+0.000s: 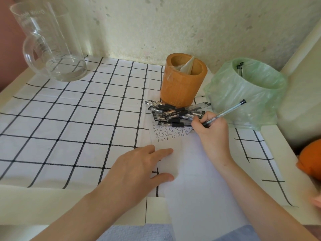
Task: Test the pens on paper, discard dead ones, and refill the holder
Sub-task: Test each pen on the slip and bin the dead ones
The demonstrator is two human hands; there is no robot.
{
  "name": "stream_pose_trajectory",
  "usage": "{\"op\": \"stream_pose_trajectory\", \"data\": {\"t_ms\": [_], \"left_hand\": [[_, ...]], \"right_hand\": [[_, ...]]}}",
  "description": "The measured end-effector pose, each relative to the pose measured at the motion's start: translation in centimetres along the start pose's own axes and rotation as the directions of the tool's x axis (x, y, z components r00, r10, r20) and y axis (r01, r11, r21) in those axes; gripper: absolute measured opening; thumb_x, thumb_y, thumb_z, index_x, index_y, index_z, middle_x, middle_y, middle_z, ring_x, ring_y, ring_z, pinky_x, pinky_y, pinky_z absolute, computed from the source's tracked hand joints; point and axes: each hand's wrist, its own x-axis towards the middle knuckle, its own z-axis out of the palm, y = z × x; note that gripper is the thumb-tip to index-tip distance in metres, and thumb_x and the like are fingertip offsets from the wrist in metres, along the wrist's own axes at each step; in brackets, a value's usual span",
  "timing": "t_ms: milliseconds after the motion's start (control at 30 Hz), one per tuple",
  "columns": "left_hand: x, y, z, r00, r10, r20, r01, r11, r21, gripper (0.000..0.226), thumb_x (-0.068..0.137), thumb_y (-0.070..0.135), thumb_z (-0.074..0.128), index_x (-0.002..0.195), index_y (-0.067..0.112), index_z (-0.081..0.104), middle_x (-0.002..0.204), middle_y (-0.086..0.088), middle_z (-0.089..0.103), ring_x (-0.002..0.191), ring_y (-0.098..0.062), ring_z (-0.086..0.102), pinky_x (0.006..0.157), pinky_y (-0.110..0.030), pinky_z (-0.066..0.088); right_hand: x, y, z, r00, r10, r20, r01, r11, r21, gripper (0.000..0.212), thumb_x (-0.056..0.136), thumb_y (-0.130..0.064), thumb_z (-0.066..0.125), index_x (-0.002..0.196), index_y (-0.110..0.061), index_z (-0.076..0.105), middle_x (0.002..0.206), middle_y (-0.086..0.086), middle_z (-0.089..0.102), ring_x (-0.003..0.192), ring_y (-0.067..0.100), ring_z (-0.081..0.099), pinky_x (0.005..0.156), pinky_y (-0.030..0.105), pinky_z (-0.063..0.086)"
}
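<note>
My right hand (212,131) grips a clear black-capped pen (227,111), its tip down on the white paper (196,171) near rows of small written marks (169,133). My left hand (139,167) rests flat on the paper's left edge, fingers spread. A pile of several black gel pens (173,113) lies at the paper's far end, in front of the orange-brown bamboo holder (182,84). To the right stands a small bin lined with a green bag (246,91), with two pens (240,68) inside.
A large glass jug (50,44) stands at the back left on the black-and-white checked cloth (69,122). The wall runs close behind the holder. An orange object (311,160) sits at the right edge, beside the table's raised side.
</note>
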Motion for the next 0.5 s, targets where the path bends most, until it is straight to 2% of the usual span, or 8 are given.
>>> {"op": "stream_pose_trajectory", "data": {"t_ms": [167, 300, 500], "left_hand": [[0.05, -0.07, 0.08, 1.000, -0.002, -0.014, 0.002, 1.000, 0.007, 0.059, 0.082, 0.063, 0.043, 0.137, 0.049, 0.026, 0.082, 0.015, 0.038, 0.079, -0.003, 0.039, 0.064, -0.017, 0.027], [0.07, -0.10, 0.08, 1.000, -0.007, -0.004, 0.007, 1.000, 0.006, 0.059, 0.082, 0.063, 0.044, 0.137, 0.049, 0.026, 0.078, 0.015, 0.036, 0.078, -0.003, 0.039, 0.062, -0.017, 0.027], [0.07, -0.09, 0.07, 1.000, -0.007, -0.016, 0.007, 1.000, -0.006, 0.059, 0.082, 0.063, 0.044, 0.136, 0.049, 0.027, 0.076, 0.016, 0.035, 0.078, -0.003, 0.039, 0.062, -0.017, 0.028]], "right_hand": [[0.08, 0.04, -0.02, 1.000, 0.015, -0.010, -0.015, 1.000, 0.016, 0.037, 0.084, -0.004, 0.062, 0.055, -0.008, 0.040, 0.042, -0.008, 0.032, 0.044, 0.006, 0.028, 0.045, 0.015, 0.023], [0.04, -0.16, 0.06, 1.000, 0.004, 0.003, -0.004, 1.000, 0.003, 0.043, 0.082, -0.001, 0.062, 0.052, -0.015, 0.035, 0.039, -0.009, 0.033, 0.042, 0.005, 0.029, 0.044, 0.013, 0.023], [0.01, -0.18, 0.02, 1.000, 0.011, 0.006, -0.012, 1.000, 0.009, 0.041, 0.079, 0.002, 0.061, 0.051, -0.014, 0.036, 0.038, -0.010, 0.033, 0.041, 0.005, 0.029, 0.044, 0.013, 0.023]]}}
